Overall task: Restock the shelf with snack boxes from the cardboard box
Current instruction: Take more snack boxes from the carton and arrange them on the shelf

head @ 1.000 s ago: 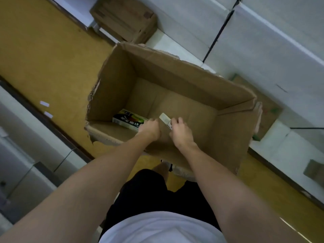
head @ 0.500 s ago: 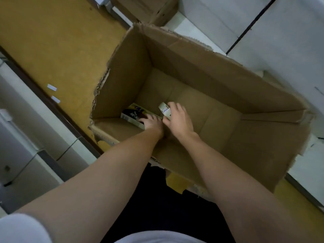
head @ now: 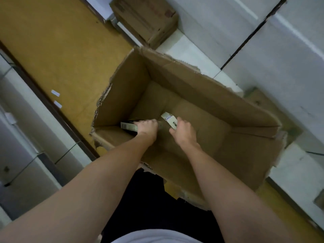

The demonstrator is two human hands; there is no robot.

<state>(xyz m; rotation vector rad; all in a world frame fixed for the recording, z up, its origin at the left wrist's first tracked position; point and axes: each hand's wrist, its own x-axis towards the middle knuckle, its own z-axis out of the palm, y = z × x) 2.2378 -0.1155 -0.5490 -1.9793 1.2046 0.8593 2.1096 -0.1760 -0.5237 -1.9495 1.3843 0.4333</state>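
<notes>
Low in the open cardboard box (head: 201, 95), centre frame: two snack boxes. Dark snack box (head: 128, 126) at the lower-left inner corner, gripped by the left hand (head: 148, 128). White snack box (head: 169, 119) just right of it, tilted, gripped by the right hand (head: 183, 133). Hands close together, not touching. Yellow floor (head: 57, 50) at left; closed carton (head: 145, 16) at top; white shelving (head: 280, 55) upper right.

Carton (head: 201, 95): plain brown, torn pale edges. Left snack box (head: 128, 126): black face, pale green-white side with small print. Right snack box (head: 169, 120): white, dark lettering, small blue mark. Floor (head: 61, 50): mustard yellow, two white tape strips (head: 56, 98). Shelving (head: 280, 50): white-grey, black seams. Second carton (head: 145, 18): brown. Shorts (head: 157, 207): black. Shirt (head: 154, 236): white.
</notes>
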